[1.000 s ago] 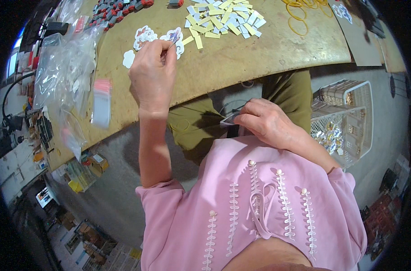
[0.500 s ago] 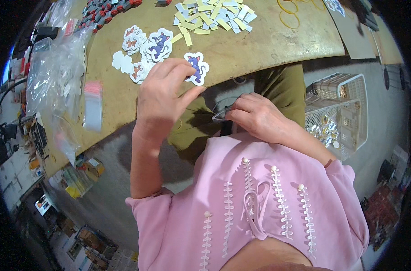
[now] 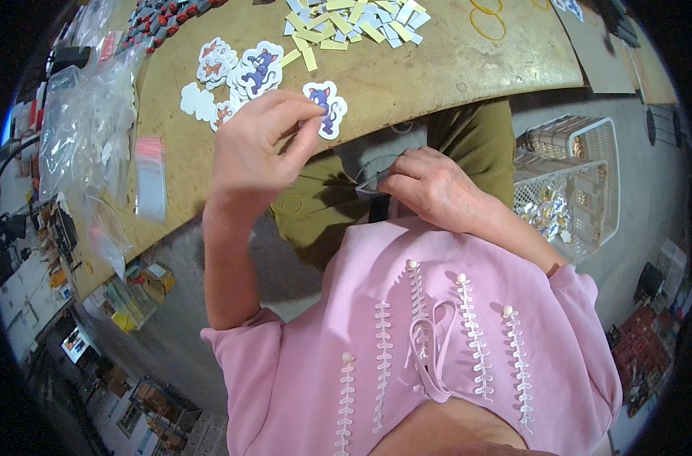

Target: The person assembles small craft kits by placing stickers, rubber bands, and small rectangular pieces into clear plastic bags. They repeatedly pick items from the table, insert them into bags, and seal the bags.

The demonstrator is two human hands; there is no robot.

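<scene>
Pinching a die-cut cat sticker [image 3: 325, 106] at its lower edge, the left hand [image 3: 256, 149] kept thumb and forefinger narrow on the card, above the near rim of the tan worktable [image 3: 437, 72]. The right hand [image 3: 431, 187], lower and over the lap, held a small clear plastic sleeve [image 3: 372, 176] in closed fingertips, its mouth turned toward the sticker. The sticker looked light, thin and fairly stiff — best gripped by an edge, since the face might crease. The sleeve seemed limp and slippery. More cat stickers [image 3: 243, 72] lay just beyond on the table, with yellow and white strips [image 3: 346, 23] farther off.
</scene>
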